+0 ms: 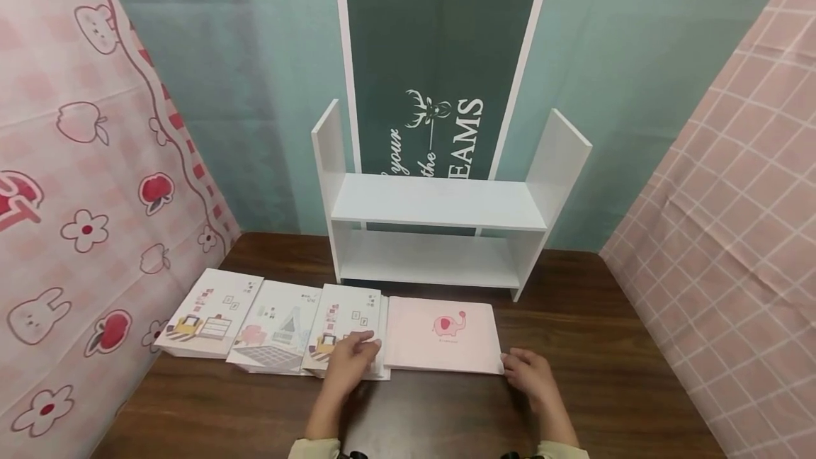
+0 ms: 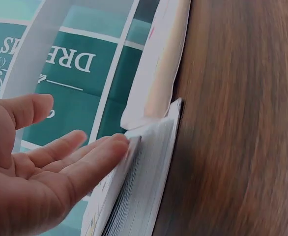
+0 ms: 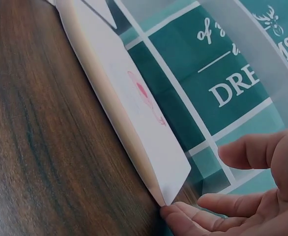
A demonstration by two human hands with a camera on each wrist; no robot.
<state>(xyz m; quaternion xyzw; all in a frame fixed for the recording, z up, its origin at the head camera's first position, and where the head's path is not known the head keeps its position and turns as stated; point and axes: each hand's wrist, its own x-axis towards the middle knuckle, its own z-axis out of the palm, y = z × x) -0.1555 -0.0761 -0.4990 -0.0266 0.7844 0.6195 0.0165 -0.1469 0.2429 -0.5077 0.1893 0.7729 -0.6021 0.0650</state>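
Note:
A pink photo album [image 1: 414, 338] with a red elephant on its cover lies flat in front of the shelf. My right hand [image 1: 530, 377] touches its near right corner with the fingertips, the thumb standing apart, as the right wrist view of the album [image 3: 129, 118] shows. Over the near right part of a white illustrated book [image 1: 338, 303] is my left hand [image 1: 350, 367]. In the left wrist view its fingertips meet the cover edge of that thick book [image 2: 146, 177], with thumb and fingers spread. Neither hand grips anything.
Two more white illustrated books, a middle one [image 1: 280, 317] and a left one [image 1: 213, 310], lie side by side on the brown wooden table [image 1: 440, 416]. Behind stands a white two-tier shelf [image 1: 440, 202] with upright side panels. Patterned cloths hang at both sides.

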